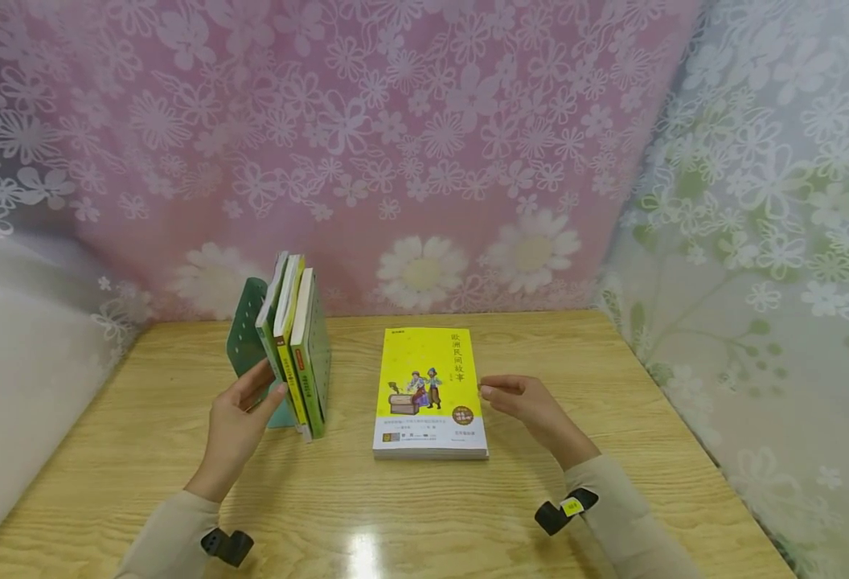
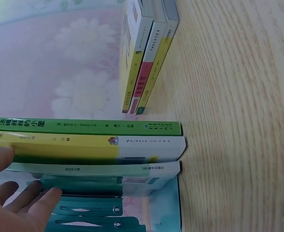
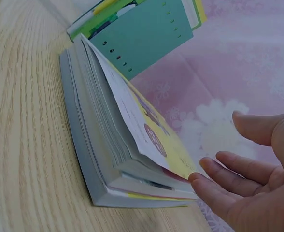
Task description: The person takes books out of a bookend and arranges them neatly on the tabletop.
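Several books stand upright in a green bookend (image 1: 246,326) on the left of the table: a green-spined book (image 2: 84,126), a yellow-spined book (image 2: 79,145) and a pale green one (image 2: 103,169). My left hand (image 1: 239,410) is at their spines, thumb in front of the yellow spine and loosely bent fingers beside the bookend's side; firm contact is not visible. A pile of three books lies flat in the middle, a yellow-covered book (image 1: 424,362) on top. Beside its right edge is my right hand (image 1: 529,406), fingers extended and thumb apart, fingertips at or touching the pile.
The wooden table (image 1: 424,515) ends at a pink flowered curtain (image 1: 424,145) behind. A pale flowered curtain (image 1: 772,281) borders the right side, and a whitish surface (image 1: 48,322) the left. Dark wrist cameras sit on both sleeves.
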`<act>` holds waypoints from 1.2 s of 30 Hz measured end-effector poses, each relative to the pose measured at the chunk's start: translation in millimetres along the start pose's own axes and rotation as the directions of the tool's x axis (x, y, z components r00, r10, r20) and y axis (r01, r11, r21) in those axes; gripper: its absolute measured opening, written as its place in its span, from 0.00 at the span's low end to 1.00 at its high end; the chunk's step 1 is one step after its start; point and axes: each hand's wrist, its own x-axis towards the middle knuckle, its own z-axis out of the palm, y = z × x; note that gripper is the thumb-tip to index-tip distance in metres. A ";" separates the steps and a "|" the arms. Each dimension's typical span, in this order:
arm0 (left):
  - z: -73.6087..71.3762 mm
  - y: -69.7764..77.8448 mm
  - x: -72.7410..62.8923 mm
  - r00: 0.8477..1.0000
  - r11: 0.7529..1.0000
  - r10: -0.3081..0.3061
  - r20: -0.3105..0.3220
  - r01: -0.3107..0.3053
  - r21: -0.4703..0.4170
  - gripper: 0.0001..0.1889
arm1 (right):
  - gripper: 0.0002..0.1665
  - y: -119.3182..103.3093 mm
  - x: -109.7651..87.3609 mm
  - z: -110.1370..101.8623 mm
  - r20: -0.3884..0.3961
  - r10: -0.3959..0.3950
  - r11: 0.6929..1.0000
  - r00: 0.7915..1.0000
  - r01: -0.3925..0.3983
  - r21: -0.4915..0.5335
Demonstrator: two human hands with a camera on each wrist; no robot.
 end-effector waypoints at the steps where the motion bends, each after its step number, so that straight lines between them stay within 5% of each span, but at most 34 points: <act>1: 0.6 -0.9 0.6 1.000 1.000 0.007 -0.003 -0.007 -0.008 0.30 | 0.32 0.0 -0.8 1.3 0.012 -0.007 1.000 1.000 0.006 0.022; 16: 5.4 -10.4 7.8 0.994 0.996 0.087 -0.059 -0.087 0.010 0.29 | 0.33 0.1 -3.7 16.6 0.074 -0.018 0.988 0.997 0.006 0.155; 24: 11.2 -14.7 7.6 0.940 0.935 0.322 -0.115 -0.296 0.196 0.23 | 0.33 -0.1 -3.9 20.0 0.073 -0.006 0.988 0.997 -0.006 0.156; 36: 7.4 -10.5 -17.7 0.930 0.937 0.323 -0.179 -0.286 0.201 0.20 | 0.32 -0.5 -3.2 24.9 0.092 -0.002 0.989 0.996 -0.012 0.149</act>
